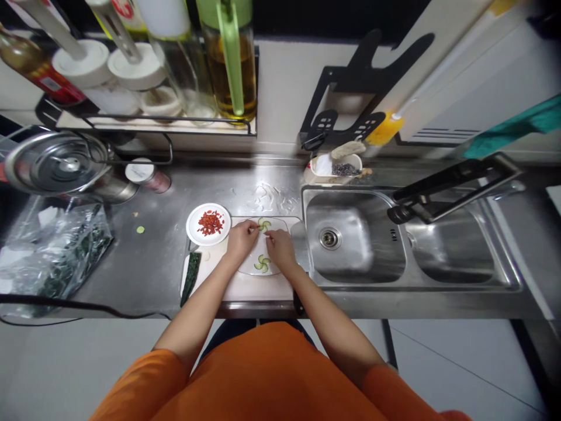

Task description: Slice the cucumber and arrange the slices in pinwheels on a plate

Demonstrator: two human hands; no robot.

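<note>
My left hand [243, 238] is pinched at the edge of the upper pinwheel of cucumber slices [265, 224]; whatever is between its fingertips is too small to make out. From the other side my right hand [280, 250] reaches in, its fingers closed together just below that pinwheel. Both hands are over a clear-edged plate [249, 266] on a white cutting board [236, 291]. A second pinwheel of cucumber slices [262, 264] lies nearer me on the same plate. Left of it, a white dish [190, 225] holds small red pieces [210, 223], and a length of cucumber [190, 276] lies on the board.
A knife [300, 240] lies along the board's right edge, beside the double sink [355, 234] with its black faucet [438, 187]. Plastic bags of greens [65, 251], a lidded pot [65, 166] and a small jar [148, 175] stand left. A condiment rack [175, 121] hangs above.
</note>
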